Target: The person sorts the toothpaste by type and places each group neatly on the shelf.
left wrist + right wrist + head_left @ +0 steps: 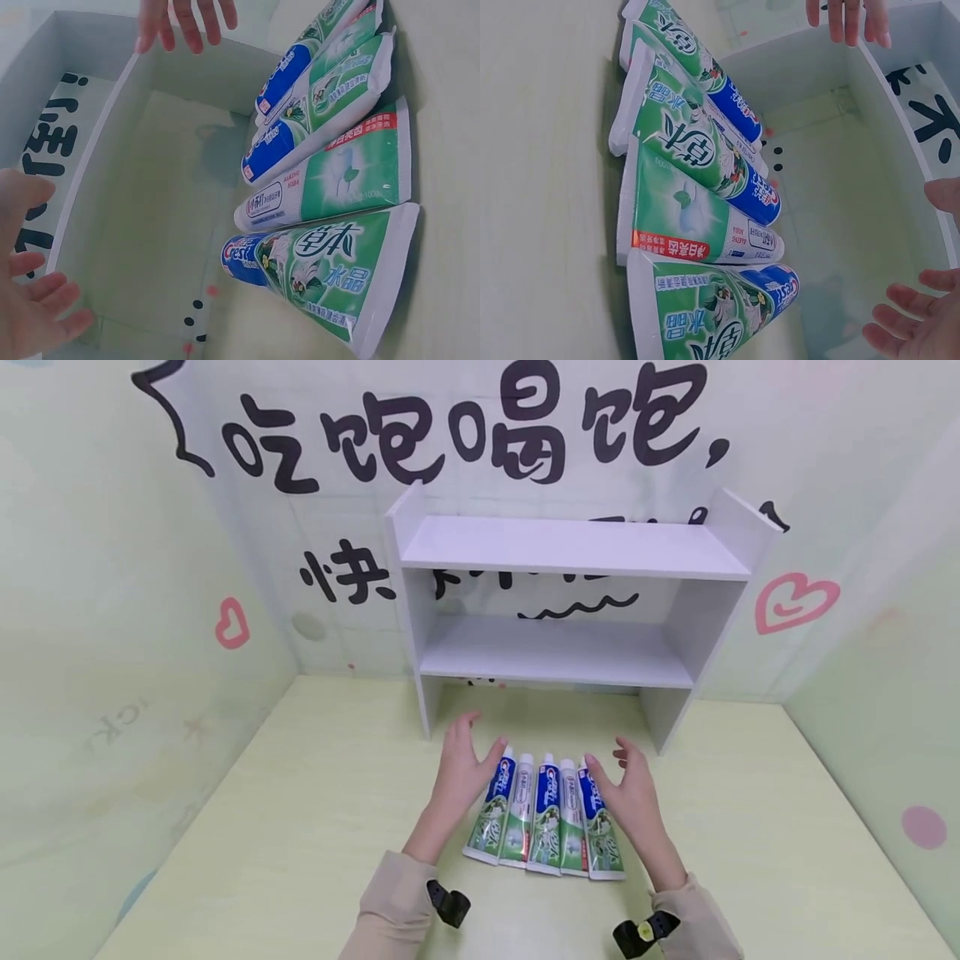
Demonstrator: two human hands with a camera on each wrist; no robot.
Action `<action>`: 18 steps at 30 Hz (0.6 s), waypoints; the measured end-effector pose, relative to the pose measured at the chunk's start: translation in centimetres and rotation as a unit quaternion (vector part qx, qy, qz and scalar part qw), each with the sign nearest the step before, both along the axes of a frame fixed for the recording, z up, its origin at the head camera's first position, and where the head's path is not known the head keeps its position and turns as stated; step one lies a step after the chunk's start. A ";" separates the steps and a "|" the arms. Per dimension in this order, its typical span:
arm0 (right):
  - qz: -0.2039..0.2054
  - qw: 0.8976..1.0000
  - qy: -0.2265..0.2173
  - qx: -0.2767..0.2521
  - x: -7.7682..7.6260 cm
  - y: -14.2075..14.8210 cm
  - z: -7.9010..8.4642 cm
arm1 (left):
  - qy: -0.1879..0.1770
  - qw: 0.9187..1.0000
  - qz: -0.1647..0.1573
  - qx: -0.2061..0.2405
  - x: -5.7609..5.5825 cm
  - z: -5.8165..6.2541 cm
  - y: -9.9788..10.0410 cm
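Several toothpaste tubes lie side by side in a fanned row on the table, caps toward the shelf. Blue-and-green Crest tubes, such as the leftmost tube [489, 818] and the rightmost tube [602, 831], alternate with white-and-green tubes [517, 827]. My left hand [463, 767] hovers by the cap of the leftmost tube, thumb and fingers spread. In the left wrist view that hand [34, 277] is apart from the tubes. Over the cap end of the rightmost tube is my right hand [633, 789], its fingers loosely bent; the right wrist view shows this hand [922, 315] holding nothing.
A white two-tier shelf [555, 652] stands on the pale table [337, 827] just behind the tubes. Its side panels reach down to the tabletop. Printed walls [360, 643] with black characters and pink hearts enclose the back and sides.
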State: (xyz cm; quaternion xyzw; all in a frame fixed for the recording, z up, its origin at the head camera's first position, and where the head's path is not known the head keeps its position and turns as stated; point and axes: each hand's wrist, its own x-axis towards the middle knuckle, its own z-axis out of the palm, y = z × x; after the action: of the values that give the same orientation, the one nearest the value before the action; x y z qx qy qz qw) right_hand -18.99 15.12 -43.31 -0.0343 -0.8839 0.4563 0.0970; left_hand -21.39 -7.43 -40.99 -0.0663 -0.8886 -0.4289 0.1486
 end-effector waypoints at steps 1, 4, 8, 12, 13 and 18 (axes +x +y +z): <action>-0.003 1.000 -0.004 -0.006 -0.1 0.1 -0.1 | -0.003 1.000 0.002 0.017 -0.2 0.0 -0.1; -0.005 1.000 -0.016 -0.015 -0.2 0.1 -0.2 | -0.010 0.998 0.015 0.063 -0.8 -0.2 -0.5; -0.008 0.999 -0.029 -0.026 -0.3 0.2 -0.3 | -0.026 0.993 0.030 0.113 -1.4 -0.5 -1.1; -0.012 0.998 -0.051 -0.038 -0.2 0.3 -0.6 | -0.044 0.987 0.038 0.147 -1.9 -0.9 -1.6; -0.012 0.997 -0.058 -0.043 -0.3 0.4 -0.7 | -0.050 0.986 0.041 0.155 -2.0 -1.0 -1.8; -0.016 0.994 -0.087 -0.058 -0.3 0.6 -1.5 | -0.056 0.981 0.051 0.181 -2.4 -1.3 -2.4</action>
State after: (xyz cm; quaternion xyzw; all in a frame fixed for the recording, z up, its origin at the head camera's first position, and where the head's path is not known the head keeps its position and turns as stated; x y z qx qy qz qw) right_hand -19.33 15.72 -44.81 -0.0939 -0.8604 0.5004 0.0247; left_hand -23.78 -9.85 -42.28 0.0312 -0.8052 -0.5778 0.1296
